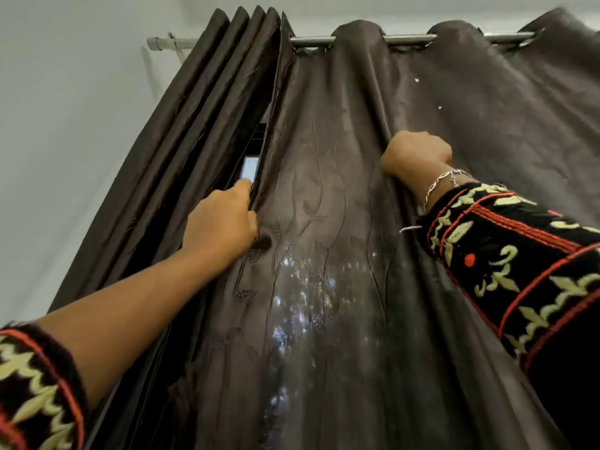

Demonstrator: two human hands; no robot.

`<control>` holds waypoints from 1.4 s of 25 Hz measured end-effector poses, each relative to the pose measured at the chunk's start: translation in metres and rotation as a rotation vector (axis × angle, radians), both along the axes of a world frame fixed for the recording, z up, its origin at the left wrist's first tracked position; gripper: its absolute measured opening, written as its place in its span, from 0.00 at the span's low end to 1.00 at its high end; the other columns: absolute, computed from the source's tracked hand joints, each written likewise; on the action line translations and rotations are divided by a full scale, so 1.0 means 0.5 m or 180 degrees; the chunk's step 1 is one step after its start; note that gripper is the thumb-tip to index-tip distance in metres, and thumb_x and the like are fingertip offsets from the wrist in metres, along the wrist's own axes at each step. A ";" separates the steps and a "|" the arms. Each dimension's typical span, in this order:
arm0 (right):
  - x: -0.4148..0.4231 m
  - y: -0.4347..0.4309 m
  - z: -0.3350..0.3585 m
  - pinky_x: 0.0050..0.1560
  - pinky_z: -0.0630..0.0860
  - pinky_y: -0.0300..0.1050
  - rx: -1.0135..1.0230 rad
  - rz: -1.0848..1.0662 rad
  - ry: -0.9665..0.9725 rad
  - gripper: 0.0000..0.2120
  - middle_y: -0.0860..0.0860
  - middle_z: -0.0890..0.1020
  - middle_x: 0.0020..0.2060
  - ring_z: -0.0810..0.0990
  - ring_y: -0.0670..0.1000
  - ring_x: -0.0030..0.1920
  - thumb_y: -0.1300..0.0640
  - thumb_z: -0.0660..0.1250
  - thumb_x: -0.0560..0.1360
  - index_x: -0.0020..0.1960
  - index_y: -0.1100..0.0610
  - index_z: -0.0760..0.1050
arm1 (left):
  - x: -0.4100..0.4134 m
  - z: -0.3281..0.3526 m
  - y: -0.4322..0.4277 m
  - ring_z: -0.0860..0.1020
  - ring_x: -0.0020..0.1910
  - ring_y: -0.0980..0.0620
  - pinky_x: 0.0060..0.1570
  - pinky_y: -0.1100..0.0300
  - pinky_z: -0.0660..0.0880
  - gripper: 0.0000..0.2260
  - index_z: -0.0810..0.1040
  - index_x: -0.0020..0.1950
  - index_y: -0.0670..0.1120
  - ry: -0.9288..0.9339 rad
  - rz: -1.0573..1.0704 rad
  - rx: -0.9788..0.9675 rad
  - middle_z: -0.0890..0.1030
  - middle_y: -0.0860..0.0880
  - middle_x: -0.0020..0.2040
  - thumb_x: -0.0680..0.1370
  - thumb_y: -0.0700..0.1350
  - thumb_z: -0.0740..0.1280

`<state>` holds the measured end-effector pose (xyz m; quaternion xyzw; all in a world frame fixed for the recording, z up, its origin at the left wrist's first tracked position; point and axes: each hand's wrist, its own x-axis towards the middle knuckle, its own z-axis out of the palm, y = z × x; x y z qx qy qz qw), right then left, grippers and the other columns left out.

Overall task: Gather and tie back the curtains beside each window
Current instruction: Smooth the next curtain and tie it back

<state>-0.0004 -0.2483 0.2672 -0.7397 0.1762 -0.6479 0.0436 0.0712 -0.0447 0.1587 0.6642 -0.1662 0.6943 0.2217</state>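
Fingers (245, 190) curled into the curtain (324, 190), both hands holding cloth.
The left hand (224, 222) pinches the panel's free edge at 9 o'clock; the right hand (415, 154) fists a fold at 2 o'clock. Overhead at 12, the curtain hangs from the rod (406, 39), with pleats bunched toward 11 and a sliver of window (250, 167) showing. A downward tug instead of a sideways one could jam the cloth on the rod or strain its end. The bracelet (438, 186) might snag the embroidery.

wall (65, 125): pale grey-white | window (250, 167): narrow bright sliver — daylight | rod (409, 39): metal, horizontal, high up
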 end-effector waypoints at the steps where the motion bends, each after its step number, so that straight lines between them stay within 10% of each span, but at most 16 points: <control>1: 0.000 0.006 -0.006 0.56 0.73 0.56 -0.0199 -0.0107 -0.0146 0.17 0.62 0.75 0.61 0.74 0.64 0.61 0.61 0.60 0.75 0.62 0.62 0.73 | 0.000 -0.001 -0.001 0.76 0.47 0.36 0.42 0.49 0.72 0.13 0.69 0.61 0.39 0.0001 -0.0088 -0.0013 0.78 0.37 0.48 0.77 0.41 0.61; 18: 0.016 0.158 0.007 0.53 0.72 0.50 -0.1314 0.0573 -0.0017 0.14 0.61 0.77 0.59 0.74 0.62 0.59 0.61 0.54 0.78 0.59 0.62 0.73 | -0.026 0.008 -0.024 0.76 0.47 0.35 0.40 0.51 0.69 0.10 0.74 0.47 0.38 -0.0162 -0.0874 -0.0028 0.80 0.37 0.44 0.77 0.45 0.62; 23: -0.042 -0.005 0.012 0.59 0.71 0.52 -0.0574 0.1189 -0.0268 0.24 0.64 0.77 0.58 0.74 0.63 0.59 0.42 0.50 0.80 0.57 0.60 0.73 | -0.014 -0.009 -0.079 0.76 0.47 0.34 0.37 0.53 0.62 0.16 0.63 0.31 0.44 -0.0045 -0.0880 -0.0196 0.78 0.34 0.41 0.77 0.44 0.62; 29: -0.139 -0.235 -0.007 0.60 0.68 0.54 -0.0739 -0.0640 -0.0972 0.22 0.65 0.73 0.60 0.69 0.65 0.63 0.50 0.62 0.76 0.60 0.67 0.71 | -0.001 -0.017 -0.150 0.75 0.43 0.33 0.36 0.52 0.64 0.17 0.61 0.30 0.45 -0.0053 -0.1010 -0.0352 0.77 0.34 0.37 0.77 0.42 0.63; 35: -0.162 -0.379 -0.034 0.54 0.71 0.51 0.0414 -0.0774 0.0126 0.29 0.61 0.76 0.58 0.74 0.63 0.59 0.37 0.64 0.72 0.59 0.62 0.73 | 0.003 -0.018 -0.178 0.70 0.35 0.39 0.33 0.52 0.63 0.19 0.59 0.28 0.46 -0.0033 -0.0988 -0.0410 0.66 0.45 0.27 0.77 0.41 0.63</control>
